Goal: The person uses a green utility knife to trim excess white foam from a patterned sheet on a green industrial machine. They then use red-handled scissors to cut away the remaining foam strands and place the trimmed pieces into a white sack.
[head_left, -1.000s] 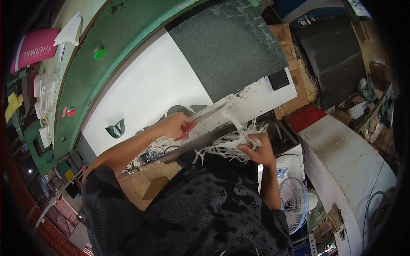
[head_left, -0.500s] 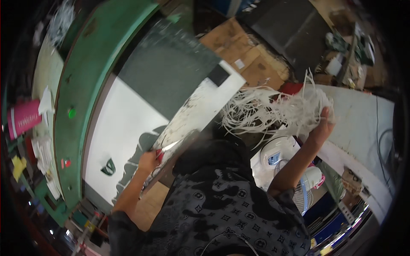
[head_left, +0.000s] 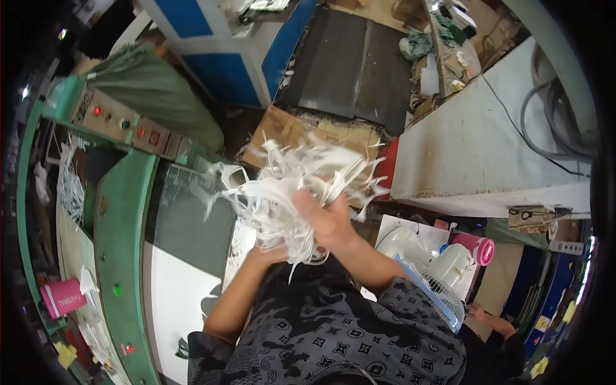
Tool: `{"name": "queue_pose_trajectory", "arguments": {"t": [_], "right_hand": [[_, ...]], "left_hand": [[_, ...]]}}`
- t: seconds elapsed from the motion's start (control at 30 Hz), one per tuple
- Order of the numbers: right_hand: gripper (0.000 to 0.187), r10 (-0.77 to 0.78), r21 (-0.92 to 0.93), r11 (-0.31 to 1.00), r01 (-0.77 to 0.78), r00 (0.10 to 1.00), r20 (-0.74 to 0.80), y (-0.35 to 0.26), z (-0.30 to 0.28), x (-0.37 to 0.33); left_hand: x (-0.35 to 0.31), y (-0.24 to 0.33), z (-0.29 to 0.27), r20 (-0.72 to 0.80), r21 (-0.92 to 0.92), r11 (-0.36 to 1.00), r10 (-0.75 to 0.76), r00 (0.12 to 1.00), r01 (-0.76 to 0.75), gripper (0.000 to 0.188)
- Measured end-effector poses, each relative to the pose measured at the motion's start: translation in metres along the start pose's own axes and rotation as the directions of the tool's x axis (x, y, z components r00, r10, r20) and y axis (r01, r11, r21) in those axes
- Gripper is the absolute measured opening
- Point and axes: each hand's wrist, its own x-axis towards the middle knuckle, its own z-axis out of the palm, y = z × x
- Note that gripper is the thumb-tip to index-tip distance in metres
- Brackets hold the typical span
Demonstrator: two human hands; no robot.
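A loose bundle of thin white strips hangs in front of my body, its ends fanned out and blurred by motion. My right hand grips it from the right, thumb pressed over the strips. Against the bundle's lower left side is my left hand, its fingers hidden behind the strips, so its hold does not show. Below and left of the bundle lies a bench surface with a dark grey sheet and a white board. The red-handled tool seen earlier does not show.
A green machine with buttons stands along the left. A pale-topped table is at the right, with a white fan below it. Cardboard and black mats cover the floor ahead. Another person's hand shows at lower right.
My right hand has brought the strips from the right to the middle, in front of me. My left hand has left the board's edge and come up to the bundle. The view has turned rightward.
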Motion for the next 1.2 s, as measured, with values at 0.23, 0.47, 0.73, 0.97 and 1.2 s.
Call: {"name": "queue_pose_trajectory", "arguments": {"t": [0.23,0.47,0.73,0.97,1.2], "right_hand": [[0.042,0.047,-0.386,0.922,0.019,0.986,0.162,-0.032,-0.029,0.025],[0.1,0.047,-0.425,0.891,0.158,0.9,0.433,0.021,-0.09,0.026],[0.087,0.247,-0.43,0.899,-0.078,0.902,0.354,0.124,-0.015,-0.074],[0.071,0.371,-0.426,0.899,-0.1,0.691,0.621,0.151,0.098,-0.159],[0.046,0.28,-0.256,0.921,-0.294,0.043,0.959,0.192,0.235,-0.363]], "left_hand": [[0.007,0.004,0.037,-0.187,-0.65,0.759,-0.12,0.975,-0.031,0.079],[-0.082,-0.003,-0.006,-0.345,0.172,0.949,-0.194,0.918,0.265,0.049],[-0.144,0.053,-0.04,-0.84,-0.542,0.718,-0.455,0.294,-0.438,0.052],[-0.33,0.049,-0.028,-0.739,-0.514,0.506,-0.671,0.057,-0.692,0.045],[-0.493,-0.034,0.101,-0.739,-0.282,-0.142,-0.599,0.309,-0.949,0.033]]}}
